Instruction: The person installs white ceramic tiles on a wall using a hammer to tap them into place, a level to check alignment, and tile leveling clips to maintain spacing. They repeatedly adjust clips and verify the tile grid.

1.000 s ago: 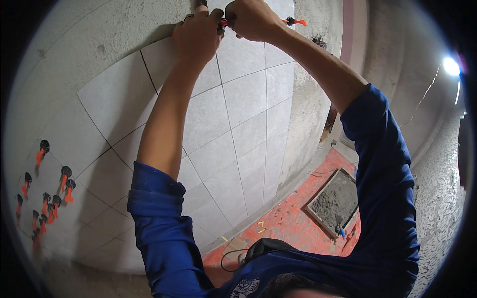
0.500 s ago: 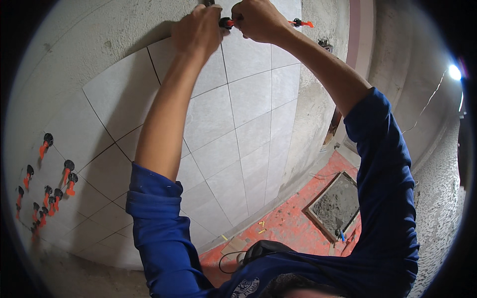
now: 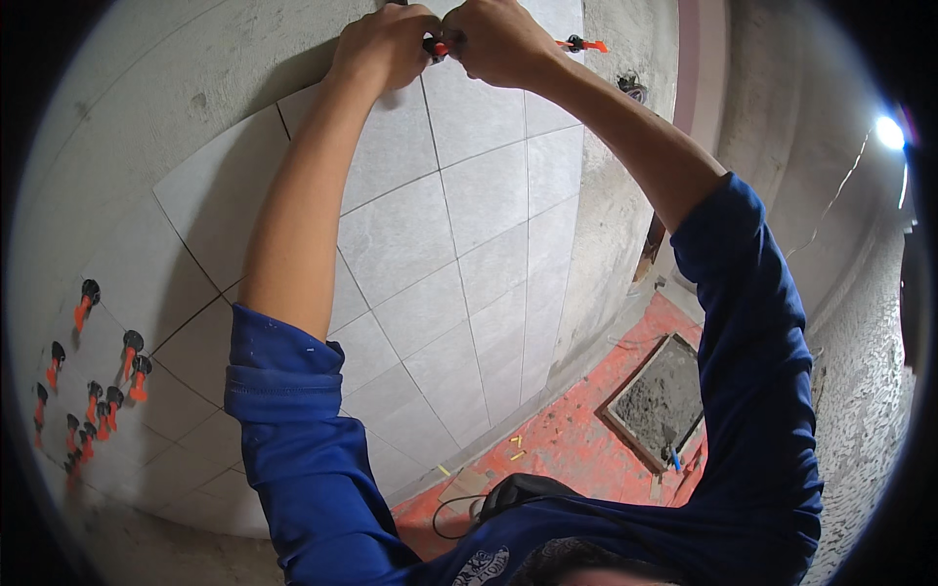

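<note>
Both my hands are raised to the top of a wall of pale grey tiles [image 3: 396, 234]. Between them is a black and red tile levelling clip [image 3: 437, 46]. My left hand [image 3: 386, 44] is closed with its fingertips at the black cap. Beside it, my right hand [image 3: 498, 41] is closed at the red handle, its fingertips partly hidden. Above the left hand, a small dark piece shows at the picture's top edge, too cut off to name. Another levelling clip [image 3: 584, 44] sticks out to the right of my right hand.
Several black and red levelling clips [image 3: 133, 350] stand out from the tiles at the left. Bare cement wall [image 3: 625, 186] borders the tiling. On a red floor sheet [image 3: 547, 435] lies a tray of grey mortar [image 3: 640, 366]. A lit lamp [image 3: 889, 133] hangs at the right.
My hands have come closer together around the levelling clip, the right one moving left. My left forearm has shifted left. The whole view has moved slightly.
</note>
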A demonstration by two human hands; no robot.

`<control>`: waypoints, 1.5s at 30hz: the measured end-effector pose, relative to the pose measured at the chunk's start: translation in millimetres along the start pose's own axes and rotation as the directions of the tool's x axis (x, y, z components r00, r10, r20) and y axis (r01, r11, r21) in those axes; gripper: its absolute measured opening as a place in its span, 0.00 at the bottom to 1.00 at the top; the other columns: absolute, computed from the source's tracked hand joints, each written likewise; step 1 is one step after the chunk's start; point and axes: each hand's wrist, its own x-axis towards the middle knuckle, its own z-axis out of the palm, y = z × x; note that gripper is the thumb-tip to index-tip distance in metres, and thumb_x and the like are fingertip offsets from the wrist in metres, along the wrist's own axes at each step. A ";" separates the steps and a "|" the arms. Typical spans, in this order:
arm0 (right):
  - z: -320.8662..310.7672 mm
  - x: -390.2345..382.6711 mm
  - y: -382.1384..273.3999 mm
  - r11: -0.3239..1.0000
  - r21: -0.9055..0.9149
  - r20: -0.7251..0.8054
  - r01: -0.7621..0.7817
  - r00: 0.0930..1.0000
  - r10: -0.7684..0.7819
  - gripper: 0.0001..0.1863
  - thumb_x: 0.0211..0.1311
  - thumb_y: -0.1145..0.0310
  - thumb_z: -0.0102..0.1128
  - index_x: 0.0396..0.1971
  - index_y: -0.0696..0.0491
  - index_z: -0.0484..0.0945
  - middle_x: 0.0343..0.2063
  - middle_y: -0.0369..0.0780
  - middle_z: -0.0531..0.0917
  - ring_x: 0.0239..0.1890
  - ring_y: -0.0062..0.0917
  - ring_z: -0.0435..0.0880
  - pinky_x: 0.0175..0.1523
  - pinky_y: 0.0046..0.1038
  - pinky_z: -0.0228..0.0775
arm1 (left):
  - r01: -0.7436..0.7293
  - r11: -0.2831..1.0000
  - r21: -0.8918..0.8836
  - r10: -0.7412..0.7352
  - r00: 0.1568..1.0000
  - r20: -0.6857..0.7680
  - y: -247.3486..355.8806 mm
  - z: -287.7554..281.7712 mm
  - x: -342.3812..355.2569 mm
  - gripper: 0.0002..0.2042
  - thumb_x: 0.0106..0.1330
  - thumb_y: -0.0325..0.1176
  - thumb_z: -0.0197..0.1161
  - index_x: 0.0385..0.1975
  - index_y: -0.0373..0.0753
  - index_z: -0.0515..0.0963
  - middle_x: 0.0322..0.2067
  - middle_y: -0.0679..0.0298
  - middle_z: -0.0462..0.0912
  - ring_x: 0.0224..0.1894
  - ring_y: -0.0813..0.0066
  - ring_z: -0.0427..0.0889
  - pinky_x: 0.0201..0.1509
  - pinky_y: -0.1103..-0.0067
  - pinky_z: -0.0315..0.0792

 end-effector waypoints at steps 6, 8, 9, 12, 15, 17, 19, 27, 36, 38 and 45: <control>2.4 2.2 2.3 0.999 -0.021 0.002 -0.039 0.999 0.039 0.07 0.50 0.78 0.52 0.22 0.60 0.81 0.26 0.56 0.82 0.33 0.52 0.83 0.39 0.47 0.75 | 0.574 0.730 -0.371 -0.456 0.813 0.362 27.0 -45.1 12.7 0.05 0.63 0.24 0.58 0.27 0.39 0.81 0.23 0.61 0.83 0.25 0.72 0.81 0.27 0.73 0.77; 1.2 0.9 1.5 0.998 0.032 -0.011 -0.047 0.999 0.047 0.07 0.51 0.78 0.52 0.22 0.60 0.80 0.25 0.56 0.82 0.33 0.51 0.83 0.39 0.47 0.75 | 0.455 0.848 -0.273 -0.420 0.890 0.178 18.1 -37.6 7.3 0.07 0.61 0.35 0.64 0.38 0.46 0.81 0.33 0.63 0.83 0.35 0.65 0.83 0.36 0.70 0.78; 0.4 0.4 0.6 0.998 0.038 -0.006 -0.050 0.999 0.051 0.07 0.52 0.77 0.52 0.22 0.60 0.80 0.25 0.56 0.82 0.33 0.51 0.83 0.39 0.47 0.75 | 0.395 0.894 -0.210 -0.386 0.919 0.087 15.3 -30.0 2.8 0.12 0.60 0.40 0.67 0.43 0.50 0.81 0.38 0.64 0.83 0.40 0.62 0.84 0.41 0.68 0.78; -2.5 -1.6 -2.1 0.995 0.058 0.003 -0.078 0.997 0.078 0.07 0.53 0.77 0.52 0.22 0.60 0.80 0.25 0.56 0.82 0.33 0.51 0.83 0.38 0.47 0.75 | 0.274 0.956 0.107 -0.257 0.955 -0.149 14.8 2.7 -18.2 0.14 0.59 0.46 0.67 0.41 0.49 0.81 0.36 0.63 0.83 0.37 0.63 0.85 0.36 0.69 0.79; -4.0 -2.0 -5.0 0.994 0.052 0.022 -0.097 0.995 0.096 0.07 0.52 0.76 0.53 0.22 0.60 0.80 0.25 0.55 0.82 0.33 0.51 0.83 0.38 0.47 0.75 | 0.309 0.944 0.112 -0.283 0.938 -0.202 21.8 19.7 -25.0 0.14 0.59 0.47 0.68 0.38 0.48 0.79 0.39 0.65 0.81 0.35 0.65 0.86 0.31 0.69 0.79; -5.2 -1.4 -5.6 0.997 0.017 0.032 -0.072 0.997 0.071 0.07 0.52 0.76 0.53 0.21 0.60 0.80 0.25 0.55 0.82 0.33 0.51 0.83 0.38 0.47 0.75 | 0.307 0.931 0.196 -0.272 0.945 -0.183 27.1 23.3 -22.3 0.16 0.58 0.51 0.67 0.39 0.49 0.78 0.38 0.65 0.80 0.35 0.66 0.86 0.32 0.70 0.78; -4.4 0.4 -6.3 0.998 -0.032 0.035 -0.058 0.998 0.059 0.07 0.50 0.75 0.53 0.21 0.60 0.80 0.25 0.56 0.82 0.33 0.51 0.83 0.39 0.47 0.75 | 0.298 0.929 0.217 -0.263 0.948 -0.179 32.0 25.4 -19.0 0.18 0.58 0.53 0.66 0.40 0.49 0.78 0.37 0.65 0.80 0.35 0.67 0.86 0.32 0.70 0.78; -3.7 1.4 -2.1 0.999 -0.003 0.023 -0.033 0.999 0.033 0.06 0.47 0.75 0.54 0.21 0.61 0.79 0.25 0.57 0.81 0.32 0.52 0.83 0.37 0.47 0.75 | 0.325 0.930 0.172 -0.275 0.925 -0.262 36.8 39.8 -15.1 0.12 0.58 0.43 0.68 0.37 0.47 0.76 0.36 0.65 0.81 0.36 0.64 0.86 0.34 0.68 0.80; -2.3 0.3 -1.2 0.998 0.048 -0.012 -0.037 0.999 0.037 0.05 0.47 0.80 0.53 0.20 0.62 0.79 0.24 0.55 0.81 0.31 0.50 0.83 0.36 0.46 0.75 | 0.266 0.958 0.107 -0.234 0.941 -0.246 30.7 31.9 -26.2 0.14 0.58 0.47 0.69 0.37 0.49 0.77 0.37 0.68 0.79 0.34 0.69 0.86 0.32 0.72 0.79; -2.1 0.5 -1.1 0.998 0.048 -0.002 -0.042 0.999 0.042 0.05 0.47 0.79 0.53 0.19 0.62 0.78 0.24 0.55 0.82 0.31 0.50 0.83 0.36 0.46 0.74 | 0.282 0.954 0.103 -0.251 0.937 -0.243 32.4 29.6 -26.7 0.14 0.57 0.46 0.70 0.37 0.49 0.77 0.37 0.68 0.79 0.34 0.68 0.86 0.33 0.72 0.79; -3.1 -0.3 -0.1 0.998 0.057 -0.025 0.015 1.000 -0.014 0.05 0.48 0.79 0.53 0.19 0.62 0.78 0.23 0.55 0.81 0.30 0.50 0.83 0.35 0.45 0.74 | 0.305 0.951 0.041 -0.278 0.910 -0.307 33.8 31.4 -27.2 0.14 0.56 0.46 0.70 0.36 0.47 0.78 0.36 0.67 0.80 0.35 0.66 0.85 0.34 0.71 0.79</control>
